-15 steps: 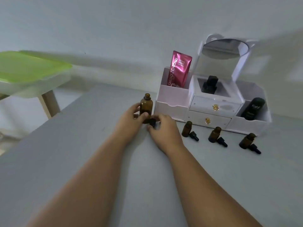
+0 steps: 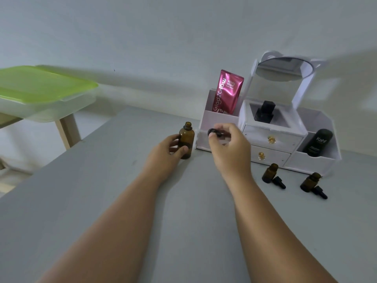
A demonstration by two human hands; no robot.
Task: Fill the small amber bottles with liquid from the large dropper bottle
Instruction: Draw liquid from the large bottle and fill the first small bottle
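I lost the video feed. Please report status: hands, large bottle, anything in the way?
Left hand grips large bottle, upright, uncapped. Right hand pinches black dropper cap beside it. Two small bottles open at right, path clear.

Amber large bottle (image 2: 186,140), black dropper cap (image 2: 212,132), grey table (image 2: 102,201), white organiser (image 2: 219,120), pink sachet (image 2: 227,91), green lid (image 2: 40,82)

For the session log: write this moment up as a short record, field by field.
left hand: grips large amber bottle, which stands on grey table with its neck open
right hand: pinches black dropper cap, right of that neck
small amber bottles: two in view, open
caps: lying beside them
behind: white organizer
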